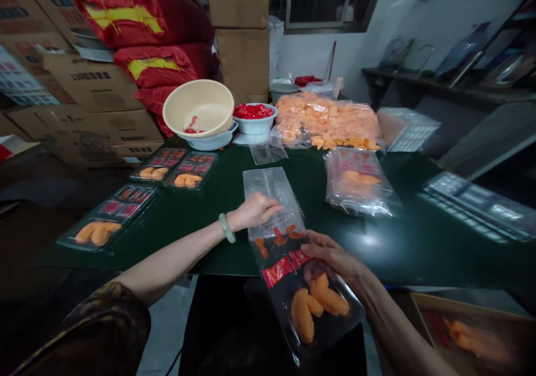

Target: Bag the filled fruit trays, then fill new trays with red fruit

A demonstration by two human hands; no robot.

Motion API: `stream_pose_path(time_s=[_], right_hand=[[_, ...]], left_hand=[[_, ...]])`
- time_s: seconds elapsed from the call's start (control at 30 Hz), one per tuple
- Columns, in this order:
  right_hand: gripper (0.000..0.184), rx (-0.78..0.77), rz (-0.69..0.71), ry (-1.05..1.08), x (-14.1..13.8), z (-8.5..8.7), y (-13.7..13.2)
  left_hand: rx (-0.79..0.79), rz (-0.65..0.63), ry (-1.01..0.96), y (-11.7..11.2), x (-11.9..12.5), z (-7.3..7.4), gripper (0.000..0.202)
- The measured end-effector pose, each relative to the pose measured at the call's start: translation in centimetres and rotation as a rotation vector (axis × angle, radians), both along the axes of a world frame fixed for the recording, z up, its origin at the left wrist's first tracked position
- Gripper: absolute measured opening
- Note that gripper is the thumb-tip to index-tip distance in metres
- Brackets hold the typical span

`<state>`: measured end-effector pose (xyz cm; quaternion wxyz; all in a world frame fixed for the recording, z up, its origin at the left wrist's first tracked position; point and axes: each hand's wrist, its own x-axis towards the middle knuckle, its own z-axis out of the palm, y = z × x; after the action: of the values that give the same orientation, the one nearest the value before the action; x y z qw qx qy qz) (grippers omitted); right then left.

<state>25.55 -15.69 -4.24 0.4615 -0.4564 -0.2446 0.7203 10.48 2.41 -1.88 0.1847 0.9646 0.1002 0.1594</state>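
Clear plastic bag (272,197) with tray (318,331) of orange pieces (318,300) inside, overhanging the tabletop's (402,259) near edge. Left hand (253,211) open, flat on bag; right hand (333,256) on tray end, grip uncertain.

No readable text; print on cardboard cartons (94,83) blurred.

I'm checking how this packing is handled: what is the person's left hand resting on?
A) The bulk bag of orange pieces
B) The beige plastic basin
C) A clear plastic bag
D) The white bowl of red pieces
C. The left hand lies on the clear plastic bag, which runs up from the black tray.
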Motion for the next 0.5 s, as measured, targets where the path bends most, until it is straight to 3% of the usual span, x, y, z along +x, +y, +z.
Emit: stream_pose_path(time_s=[0.13,0.37,0.5], right_hand=[[0.065,0.005,0.013,-0.017,-1.0,0.6,-0.5],[0.098,0.02,-0.168,-0.078,-0.8,1.1,-1.5],[0.094,0.085,-0.109,-0.027,-0.4,0.9,-1.4]], left_hand=[[0.141,-0.02,0.024,-1.9,0.2,0.5,0.035],[0.311,-0.2,0.122,-2.5,-0.6,0.9,0.039],[0.334,-0.209,0.115,-2.6,-1.6,0.6,0.035]])
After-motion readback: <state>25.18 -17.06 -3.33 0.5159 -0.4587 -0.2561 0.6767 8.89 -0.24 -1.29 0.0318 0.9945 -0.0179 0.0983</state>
